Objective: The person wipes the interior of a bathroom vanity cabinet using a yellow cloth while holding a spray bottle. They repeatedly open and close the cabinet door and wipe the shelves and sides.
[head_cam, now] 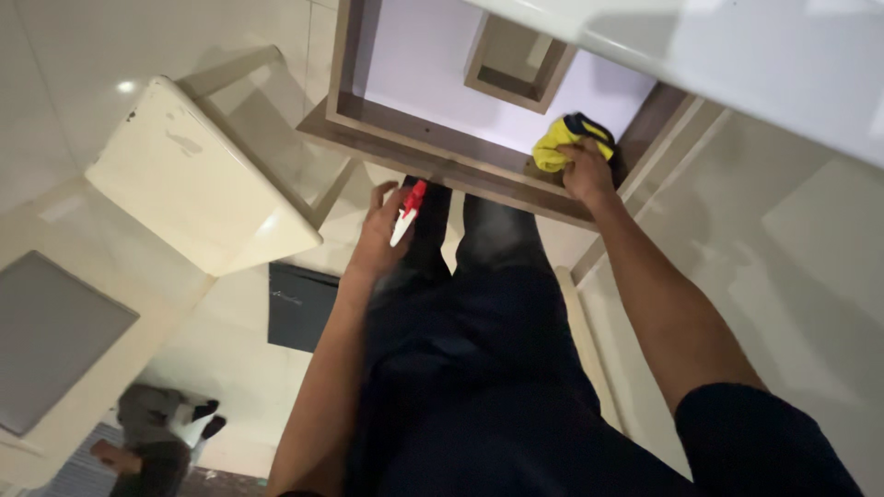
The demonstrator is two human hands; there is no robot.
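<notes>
Viewpoint: I look straight down past dark trousers [479,368] to a pale tiled floor [810,258].
Right hand [587,170]: I see its grip closed over a bunched yellow cloth [562,143], pressing it onto the brown wooden frame [442,161] at the near right corner.
Left hand [379,230]: its grip is loosely curled around a spray bottle [405,213] with a red and white head; the fingers are partly spread, not clenched. The bottle's body is hidden behind the hand.
Cloth position: on the frame's lower rail, touching it, just beside the corner.
Bottle position: held in the air above the floor, near the frame's front edge, apart from the cloth.
Progress, my judgement: wiping is under way at one corner only. I cannot tell from this view which parts of the rail are already clean; no wet streaks show.
Remaining, my judgement: the rest of the rail to the left and the inner white panel [414,64] look untouched.
Surroundings: a cream box-shaped unit [193,175] stands to the left; another person [152,442] crouches far below, well apart.
</notes>
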